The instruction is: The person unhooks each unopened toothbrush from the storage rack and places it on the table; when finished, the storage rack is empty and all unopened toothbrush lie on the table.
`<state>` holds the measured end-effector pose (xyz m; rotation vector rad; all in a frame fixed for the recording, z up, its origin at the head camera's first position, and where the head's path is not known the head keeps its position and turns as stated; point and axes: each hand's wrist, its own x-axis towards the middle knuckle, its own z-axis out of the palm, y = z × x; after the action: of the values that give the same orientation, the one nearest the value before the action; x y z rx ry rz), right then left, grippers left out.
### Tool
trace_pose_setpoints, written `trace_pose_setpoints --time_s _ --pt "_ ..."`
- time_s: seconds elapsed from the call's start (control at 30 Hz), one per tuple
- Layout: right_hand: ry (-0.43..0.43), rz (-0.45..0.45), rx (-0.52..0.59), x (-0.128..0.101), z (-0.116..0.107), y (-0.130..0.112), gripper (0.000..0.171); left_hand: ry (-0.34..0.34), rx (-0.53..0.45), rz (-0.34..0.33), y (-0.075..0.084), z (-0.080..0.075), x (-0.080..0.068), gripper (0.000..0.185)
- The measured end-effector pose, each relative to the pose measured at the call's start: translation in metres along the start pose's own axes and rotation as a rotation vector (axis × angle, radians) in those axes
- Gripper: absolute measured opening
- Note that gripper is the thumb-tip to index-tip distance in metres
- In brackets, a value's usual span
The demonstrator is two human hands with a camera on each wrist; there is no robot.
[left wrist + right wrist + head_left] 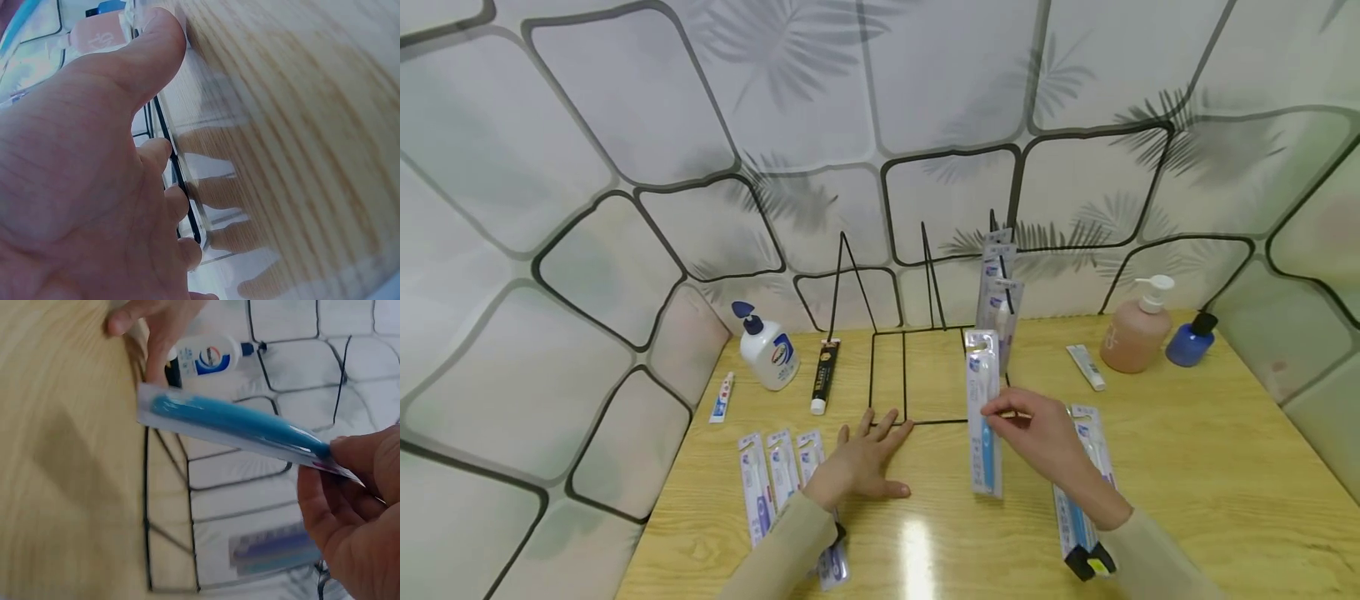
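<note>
Spreading across most of the scene is a wooden table (1187, 467), backed by patterned wall panels. At its middle stands a black wire rack (917, 375), its base frame flat on the wood and its prongs rising toward the wall, with two packaged toothbrushes (998, 287) already leaning in the right-hand slot. The left hand (865, 462) lies flat on the table, fingers straight and spread, their tips touching the rack's front bar and holding nothing. The right hand (1037, 437) pinches a blue toothbrush in its blister pack (983, 412) between thumb and fingertips, the pack held just above the table at the rack's right front corner. A pink pump bottle (1135, 329) and a blue bottle (1189, 342) stand at the far right; a white pump bottle (767, 350) stands at the far left. Three more toothbrush packs (778, 475) lie beside the left forearm, others under the right forearm. Small tubes (823, 375) lie near the rack.
</note>
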<state>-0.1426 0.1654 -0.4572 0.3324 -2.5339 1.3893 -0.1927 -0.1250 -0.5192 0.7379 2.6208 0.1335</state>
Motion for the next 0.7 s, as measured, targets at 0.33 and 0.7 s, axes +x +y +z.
trace_pose_setpoints --time_s 0.33,0.7 --pt "-0.119 0.36 -0.066 -0.054 -0.086 0.06 0.011 -0.007 -0.005 0.004 -0.003 0.0 0.0 0.104" --pt "-0.295 0.604 -0.046 -0.07 -0.12 0.13 0.015 0.003 -0.02 0.018 -0.002 -0.002 -0.002 0.103"
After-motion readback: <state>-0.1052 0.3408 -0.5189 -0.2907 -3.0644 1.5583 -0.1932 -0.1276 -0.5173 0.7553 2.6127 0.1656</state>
